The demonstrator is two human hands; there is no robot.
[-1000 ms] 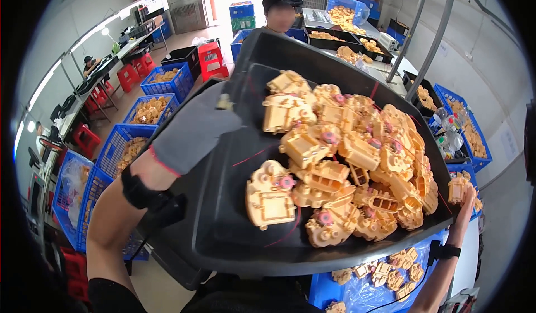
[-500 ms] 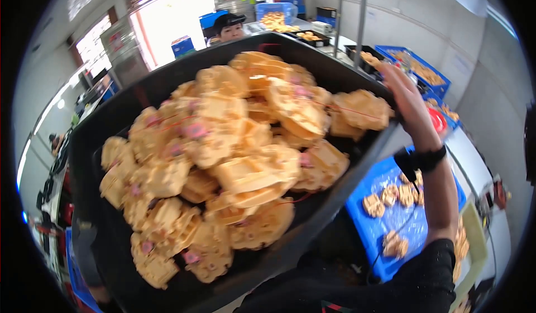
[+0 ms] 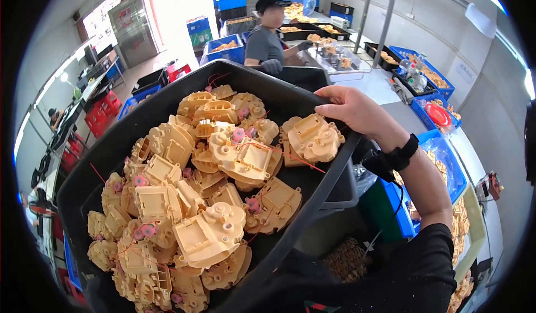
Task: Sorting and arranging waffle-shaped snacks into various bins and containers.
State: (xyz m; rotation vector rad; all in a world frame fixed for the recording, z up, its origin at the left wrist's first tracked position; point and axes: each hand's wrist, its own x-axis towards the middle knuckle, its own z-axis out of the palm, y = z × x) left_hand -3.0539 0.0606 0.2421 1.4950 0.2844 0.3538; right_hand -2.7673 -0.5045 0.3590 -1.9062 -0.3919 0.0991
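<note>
A large black plastic tray [image 3: 162, 103] fills most of the view and is held up close to me, tilted down toward my left. It carries a heap of yellow moulded plastic housings [image 3: 212, 235] with small pink gears and thin red wires. My right hand [image 3: 357, 109] grips the tray's far right rim, thumb on the inside next to a yellow housing. A black band [image 3: 399, 156] sits on that wrist. My left hand is not visible; the tray covers that side.
A person in a grey shirt and dark cap [image 3: 265, 39] works at a long table [image 3: 379, 87] behind the tray. Blue crates [image 3: 446, 168] with yellow parts stand at my right, more blue crates [image 3: 223, 48] at the back. Red stools [image 3: 100, 115] line the left aisle.
The tray has swung and now tips toward my left, with the parts gathered low. My gloved left hand, seen on the tray's left side a second ago, is out of view.
</note>
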